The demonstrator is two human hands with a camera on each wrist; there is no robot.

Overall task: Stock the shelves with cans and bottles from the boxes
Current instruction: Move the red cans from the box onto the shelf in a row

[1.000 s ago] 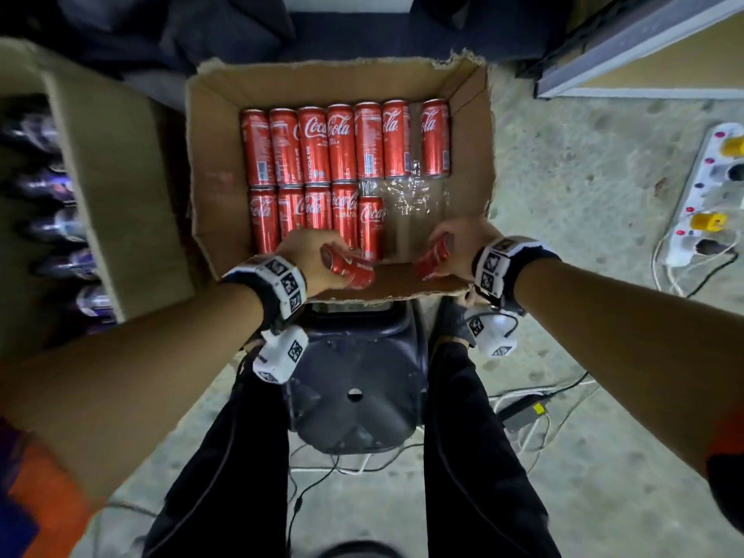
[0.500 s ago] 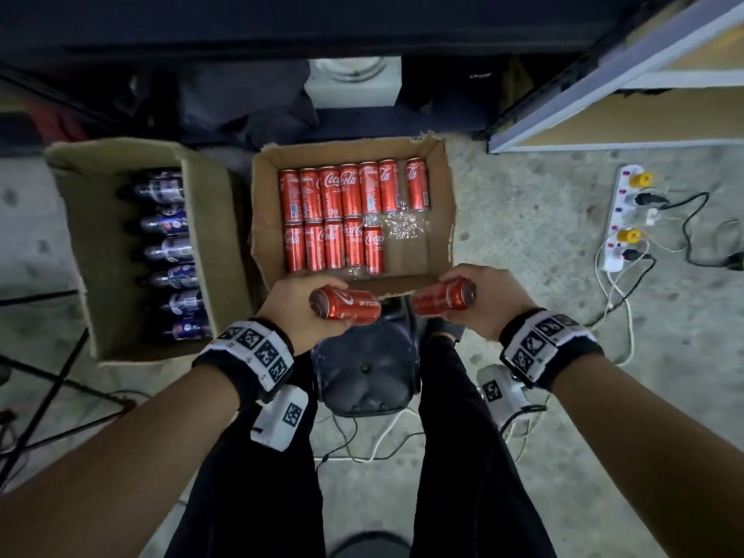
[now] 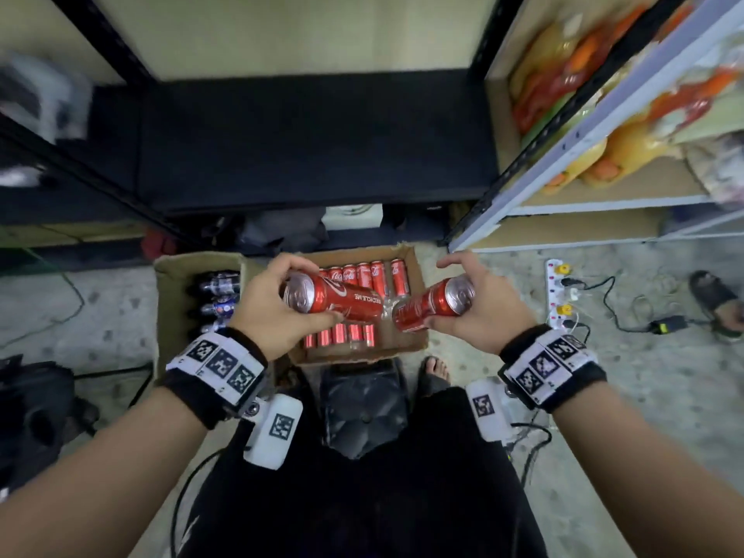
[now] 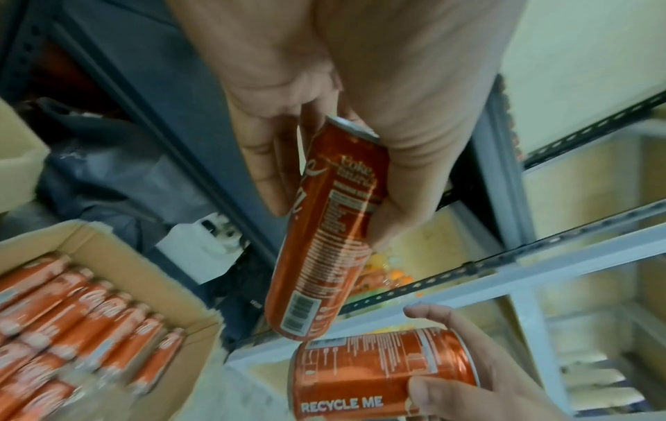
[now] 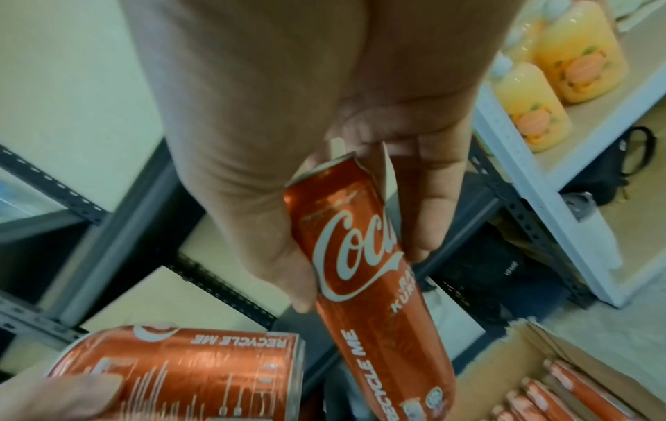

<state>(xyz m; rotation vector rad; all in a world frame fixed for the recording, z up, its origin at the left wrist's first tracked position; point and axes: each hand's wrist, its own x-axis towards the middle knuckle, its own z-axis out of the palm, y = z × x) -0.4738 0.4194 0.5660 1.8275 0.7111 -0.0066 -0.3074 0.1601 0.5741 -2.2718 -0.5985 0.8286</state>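
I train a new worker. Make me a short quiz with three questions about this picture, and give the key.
1. True or false: each hand holds one red can.
2. What lies in the box left of the can box? A) bottles B) bags C) cans
3. Fill in: the yellow bottles stand on a ____.

Key: 1 true: left hand holds the left can, right hand the right can. 2 A. 3 shelf.

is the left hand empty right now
No, the left hand grips a red cola can lying sideways above the open box of cans.
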